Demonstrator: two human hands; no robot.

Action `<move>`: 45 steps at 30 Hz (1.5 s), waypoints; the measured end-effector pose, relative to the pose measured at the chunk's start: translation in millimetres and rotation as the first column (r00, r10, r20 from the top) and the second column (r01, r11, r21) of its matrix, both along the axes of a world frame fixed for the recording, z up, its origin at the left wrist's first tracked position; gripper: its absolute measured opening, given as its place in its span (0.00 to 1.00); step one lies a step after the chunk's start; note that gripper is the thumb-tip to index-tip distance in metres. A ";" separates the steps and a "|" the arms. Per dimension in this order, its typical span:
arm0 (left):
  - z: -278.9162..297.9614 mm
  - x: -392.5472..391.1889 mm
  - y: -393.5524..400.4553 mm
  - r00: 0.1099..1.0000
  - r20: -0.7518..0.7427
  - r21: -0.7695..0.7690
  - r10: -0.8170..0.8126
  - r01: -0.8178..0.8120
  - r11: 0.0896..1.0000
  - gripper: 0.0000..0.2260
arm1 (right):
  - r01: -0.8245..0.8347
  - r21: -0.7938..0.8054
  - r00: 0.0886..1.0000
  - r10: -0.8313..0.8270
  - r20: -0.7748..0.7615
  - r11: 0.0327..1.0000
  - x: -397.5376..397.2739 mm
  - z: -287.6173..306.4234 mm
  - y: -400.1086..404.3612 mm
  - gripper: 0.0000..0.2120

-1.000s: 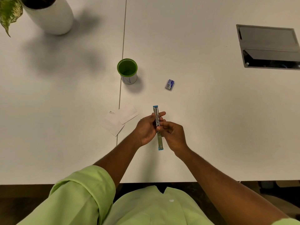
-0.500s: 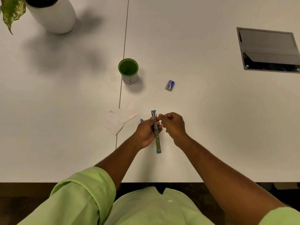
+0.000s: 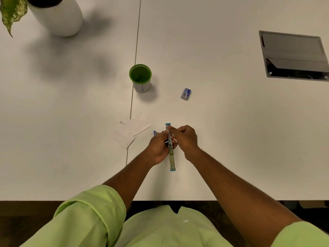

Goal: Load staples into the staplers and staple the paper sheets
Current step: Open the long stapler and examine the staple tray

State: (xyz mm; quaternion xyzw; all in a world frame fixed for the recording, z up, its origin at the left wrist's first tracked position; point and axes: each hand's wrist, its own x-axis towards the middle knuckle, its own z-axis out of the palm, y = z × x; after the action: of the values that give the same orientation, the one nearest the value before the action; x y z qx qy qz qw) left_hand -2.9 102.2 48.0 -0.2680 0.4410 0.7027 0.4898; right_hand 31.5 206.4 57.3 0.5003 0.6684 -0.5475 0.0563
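Observation:
A small blue and metal stapler (image 3: 171, 157) is swung open into one long strip, pointing away from me. My left hand (image 3: 159, 147) grips its middle from the left. My right hand (image 3: 185, 138) has its fingertips pinched at the far half of the stapler; whether a staple strip is between them is too small to tell. Two small white paper sheets (image 3: 130, 130) lie overlapped on the white table (image 3: 231, 131), left of my hands. A small blue staple box (image 3: 186, 94) lies further away. A bit of another blue object (image 3: 155, 133) peeks out behind my left hand.
A green-rimmed cup (image 3: 140, 78) stands beyond the papers, on the table seam. A white plant pot (image 3: 57, 16) with a leaf (image 3: 11, 11) is at the far left. A grey cable hatch (image 3: 293, 56) is set in the table at the far right.
My right hand moved from the stapler's middle up to its far half. The stapler shifted slightly toward me.

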 end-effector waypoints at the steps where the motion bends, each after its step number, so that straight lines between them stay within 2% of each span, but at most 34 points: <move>1: 0.0 0.2 0.7 1.000 -0.012 -0.008 -0.015 0.015 1.000 0.08 | 0.006 0.002 1.000 -0.006 0.004 1.000 0.1 -0.3 -0.5 0.18; 5: -0.2 1.5 2.4 0.998 -0.041 -0.016 -0.052 0.051 0.999 0.09 | 0.047 -0.036 0.999 -0.047 0.003 0.998 1.3 -1.4 -2.7 0.17; 11: -0.3 5.3 4.8 0.994 -0.073 -0.024 -0.086 0.084 0.996 0.12 | 0.166 -0.192 0.986 -0.169 0.000 0.967 8.5 -2.2 -7.6 0.11; 14: -2.4 9.0 5.4 0.994 -0.078 -0.036 -0.081 0.078 0.996 0.14 | 0.221 -0.270 0.973 -0.230 -0.001 0.937 12.7 -1.4 -11.4 0.11; 18: -5.9 13.1 3.2 0.989 -0.098 -0.066 -0.107 0.101 0.993 0.11 | 0.281 -0.353 0.958 -0.280 0.056 0.892 16.0 0.9 -13.0 0.08; 25: -4.1 19.1 6.4 0.966 -0.160 -0.115 -0.201 0.184 0.976 0.17 | 0.343 -0.383 0.939 -0.311 0.144 0.858 11.4 9.6 -5.8 0.08; 28: -6.2 20.2 5.8 0.964 -0.158 -0.126 -0.212 0.194 0.973 0.18 | 0.294 -0.359 0.956 -0.261 0.137 0.886 13.1 11.0 -5.3 0.09; 32: -10.8 16.0 1.9 0.975 -0.135 -0.116 -0.175 0.160 0.980 0.16 | 0.175 -0.275 0.984 -0.177 0.016 0.945 19.7 7.9 -11.6 0.10; 35: -10.0 12.6 -0.7 0.978 -0.126 -0.099 -0.168 0.156 0.983 0.15 | 0.016 -0.100 0.999 -0.020 -0.045 0.995 28.8 3.9 -13.2 0.05; 39: -8.8 10.7 -1.6 0.988 -0.094 -0.055 -0.126 0.121 0.991 0.16 | -0.104 0.077 0.991 0.109 -0.074 0.992 37.6 2.2 -13.6 0.10; 45: -9.2 11.1 1.1 0.993 -0.067 -0.022 -0.099 0.098 0.995 0.18 | -0.200 0.141 0.953 0.226 -0.203 0.970 49.0 0.7 -8.1 0.08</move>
State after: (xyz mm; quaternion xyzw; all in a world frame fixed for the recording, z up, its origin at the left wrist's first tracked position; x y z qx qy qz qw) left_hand 8.2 103.3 38.8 -0.2264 0.4766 0.6824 0.5059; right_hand 80.5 198.3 58.0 0.3647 0.7520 -0.5489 0.0115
